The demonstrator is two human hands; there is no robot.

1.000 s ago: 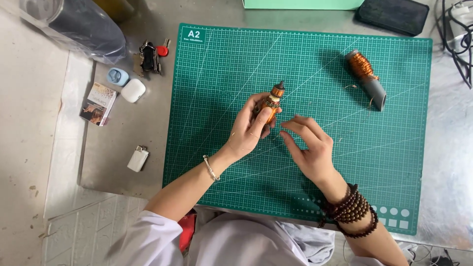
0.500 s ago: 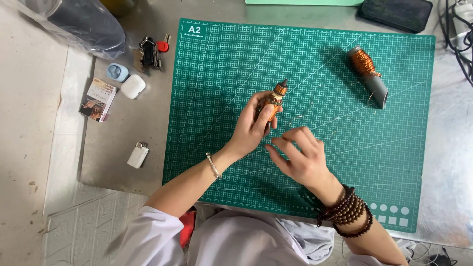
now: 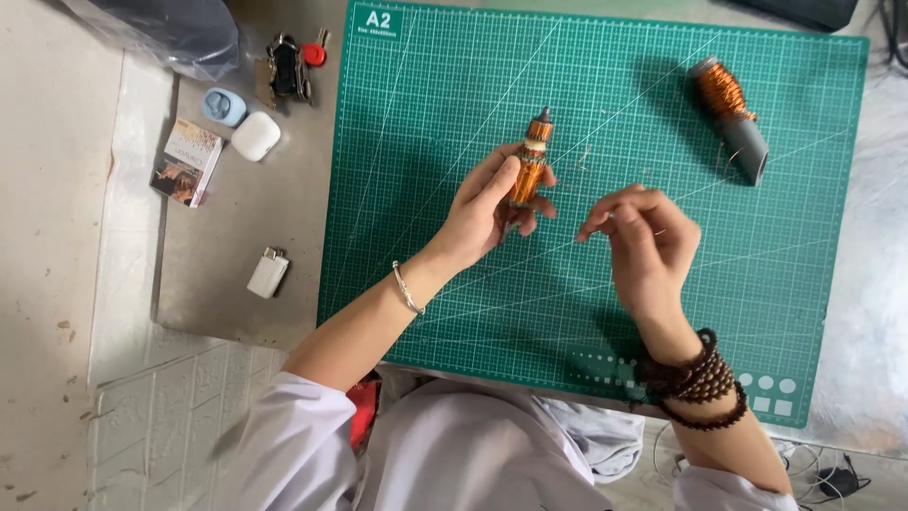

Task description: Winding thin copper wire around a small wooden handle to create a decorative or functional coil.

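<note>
My left hand grips a small copper-wound rotor and holds it upright above the green cutting mat. My right hand hovers a short way to the right of it, thumb and fingertips pinched together; whether a thin wire runs between them I cannot tell. A thin bracelet circles my left wrist and dark bead bracelets circle my right wrist. A second copper coil on a grey shaft lies on the mat at the upper right.
Left of the mat lie a bunch of keys, a white earbud case, a small blue case, a printed small box and a white charger plug. A dark plastic bag sits at top left.
My right hand has moved right and up, away from the rotor, with its fingers pinched. The left hand keeps its hold on the rotor. The camera has drawn closer.
</note>
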